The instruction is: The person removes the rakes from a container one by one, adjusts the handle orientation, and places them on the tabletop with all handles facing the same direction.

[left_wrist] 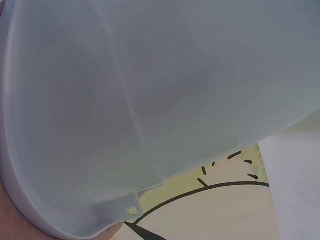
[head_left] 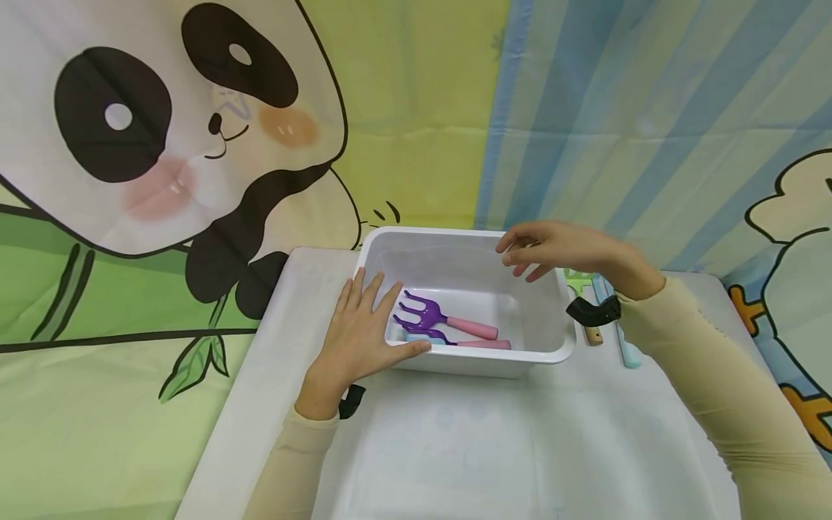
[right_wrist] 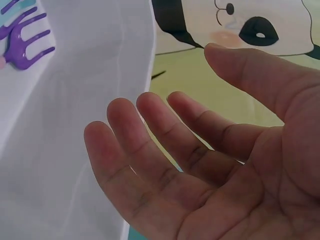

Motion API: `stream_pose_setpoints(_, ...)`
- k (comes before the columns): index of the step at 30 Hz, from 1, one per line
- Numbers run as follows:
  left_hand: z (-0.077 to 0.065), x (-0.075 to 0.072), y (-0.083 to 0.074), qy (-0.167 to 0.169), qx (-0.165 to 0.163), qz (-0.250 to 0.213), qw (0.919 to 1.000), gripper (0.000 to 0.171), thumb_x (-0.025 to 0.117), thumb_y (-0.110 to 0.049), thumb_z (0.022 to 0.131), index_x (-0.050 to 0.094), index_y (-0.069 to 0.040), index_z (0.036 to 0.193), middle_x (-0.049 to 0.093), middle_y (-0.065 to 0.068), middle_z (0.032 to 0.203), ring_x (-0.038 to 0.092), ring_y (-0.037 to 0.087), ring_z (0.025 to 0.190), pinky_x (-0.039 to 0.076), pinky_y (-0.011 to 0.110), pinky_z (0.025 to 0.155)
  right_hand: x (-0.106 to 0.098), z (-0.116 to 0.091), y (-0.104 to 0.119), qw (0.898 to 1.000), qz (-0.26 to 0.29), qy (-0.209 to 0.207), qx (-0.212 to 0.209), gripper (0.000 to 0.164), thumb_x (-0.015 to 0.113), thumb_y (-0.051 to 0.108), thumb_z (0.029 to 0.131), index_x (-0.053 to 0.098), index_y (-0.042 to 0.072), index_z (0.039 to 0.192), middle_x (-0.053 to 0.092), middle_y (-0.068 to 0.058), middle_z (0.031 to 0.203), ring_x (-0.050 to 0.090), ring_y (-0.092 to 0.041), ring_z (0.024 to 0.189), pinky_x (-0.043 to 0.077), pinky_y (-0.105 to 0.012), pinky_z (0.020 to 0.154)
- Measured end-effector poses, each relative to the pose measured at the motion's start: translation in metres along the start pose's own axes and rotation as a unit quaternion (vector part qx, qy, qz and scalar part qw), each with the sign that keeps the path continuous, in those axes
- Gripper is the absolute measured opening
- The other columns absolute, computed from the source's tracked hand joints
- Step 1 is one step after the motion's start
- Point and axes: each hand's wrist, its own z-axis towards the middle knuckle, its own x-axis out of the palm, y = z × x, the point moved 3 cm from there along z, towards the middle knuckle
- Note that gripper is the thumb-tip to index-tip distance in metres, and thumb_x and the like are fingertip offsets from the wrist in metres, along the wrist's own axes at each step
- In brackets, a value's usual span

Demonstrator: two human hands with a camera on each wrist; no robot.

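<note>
A white plastic tub stands on the table. In it lie a purple garden hand fork with a pink handle, a second purple tool with a pink handle, and a light blue piece partly hidden by the near rim. My left hand rests on the tub's left rim, fingers spread and straight, thumb along the front edge. The left wrist view shows the tub's outer wall. My right hand hovers over the right rim, holding nothing, its fingers loosely bent and the thumb apart.
To the right of the tub, a green tool with a wooden handle and a light blue tool lie on the white table, partly hidden by the right wrist. Behind hangs a curtain printed with a panda.
</note>
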Motion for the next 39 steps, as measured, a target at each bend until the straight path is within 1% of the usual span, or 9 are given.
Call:
stream_pose_setpoints(5,0.001,0.001,0.0,0.002,-0.002,-0.002,1.0,0.112,0.036,-0.093,0.076,0.037,-0.014,0.156,0.026,0.018,0.161,0.0,0.039,0.151,0.0,0.053,0.12,0.013,0.028,0.006,0.999,0.014,0.039,-0.006,0.043,0.06,0.021,0.102,0.05,-0.004,0.135,0.055,-0.021,0.128,0.059,-0.037,0.113,0.055,-0.045,0.091)
stream_pose_setpoints(11,0.0,0.0,0.001,0.0,-0.003,-0.008,1.0,0.113,0.036,-0.093,0.076,0.037,-0.014,0.156,0.026,0.018,0.161,0.0,0.039,0.151,-0.005,0.05,0.12,0.033,0.057,0.011,0.997,0.001,0.073,-0.016,0.037,0.063,0.023,0.1,0.055,0.002,0.13,0.057,-0.017,0.124,0.06,-0.033,0.11,0.053,-0.048,0.092)
stream_pose_setpoints(16,-0.001,0.0,0.001,-0.009,0.003,-0.012,0.9999,0.112,0.039,-0.093,0.076,0.039,-0.014,0.155,0.027,0.019,0.161,0.001,0.04,0.151,-0.008,0.048,0.12,0.046,0.081,0.012,0.996,-0.003,0.087,-0.027,0.035,0.064,0.023,0.1,0.057,0.005,0.129,0.06,-0.015,0.119,0.061,-0.031,0.107,0.052,-0.05,0.093)
stream_pose_setpoints(22,0.0,0.001,0.002,-0.011,0.003,-0.005,0.9999,0.113,0.037,-0.094,0.075,0.039,-0.015,0.155,0.027,0.018,0.161,0.001,0.04,0.151,-0.008,0.048,0.12,0.06,0.108,0.005,0.994,0.012,0.103,-0.022,0.039,0.065,0.018,0.098,0.054,-0.002,0.13,0.061,-0.019,0.115,0.06,-0.033,0.104,0.051,-0.053,0.094)
stream_pose_setpoints(24,0.0,0.001,0.001,-0.011,0.003,-0.006,0.9999,0.113,0.036,-0.094,0.075,0.038,-0.015,0.156,0.027,0.018,0.161,0.001,0.04,0.151,-0.008,0.048,0.12,0.065,0.116,-0.001,0.994,0.014,0.108,-0.018,0.038,0.065,0.016,0.098,0.054,-0.002,0.129,0.062,-0.018,0.111,0.059,-0.035,0.104,0.053,-0.051,0.092)
stream_pose_setpoints(28,0.0,0.001,0.0,-0.008,0.005,-0.01,0.9999,0.112,0.037,-0.094,0.075,0.039,-0.015,0.155,0.027,0.019,0.161,0.0,0.04,0.151,-0.009,0.048,0.119,0.073,0.125,-0.01,0.993,0.005,0.114,-0.019,0.034,0.065,0.015,0.097,0.056,0.001,0.126,0.065,-0.012,0.103,0.061,-0.033,0.101,0.055,-0.048,0.089)
stream_pose_setpoints(31,0.0,0.0,0.0,-0.01,0.008,-0.008,0.9999,0.112,0.039,-0.093,0.076,0.04,-0.014,0.155,0.028,0.019,0.16,0.001,0.041,0.151,-0.006,0.05,0.12,0.079,0.13,-0.017,0.993,-0.002,0.116,-0.02,0.031,0.064,0.014,0.098,0.056,0.001,0.125,0.066,-0.012,0.102,0.062,-0.03,0.099,0.053,-0.053,0.091)
stream_pose_setpoints(34,0.0,0.0,0.0,-0.014,0.009,-0.004,0.9998,0.111,0.041,-0.092,0.076,0.04,-0.014,0.154,0.028,0.019,0.16,0.003,0.041,0.15,-0.003,0.052,0.12,0.085,0.135,-0.023,0.992,-0.007,0.123,-0.007,0.032,0.064,0.012,0.096,0.056,0.001,0.125,0.066,-0.016,0.106,0.062,-0.035,0.103,0.051,-0.058,0.093)
stream_pose_setpoints(39,0.001,-0.001,0.001,-0.01,0.008,0.003,0.9999,0.112,0.04,-0.092,0.076,0.039,-0.013,0.155,0.028,0.019,0.16,0.003,0.042,0.15,-0.001,0.053,0.12,0.097,0.139,-0.034,0.986,-0.033,0.16,0.028,0.038,0.064,0.012,0.095,0.055,-0.001,0.129,0.064,-0.019,0.117,0.059,-0.042,0.112,0.053,-0.054,0.091)
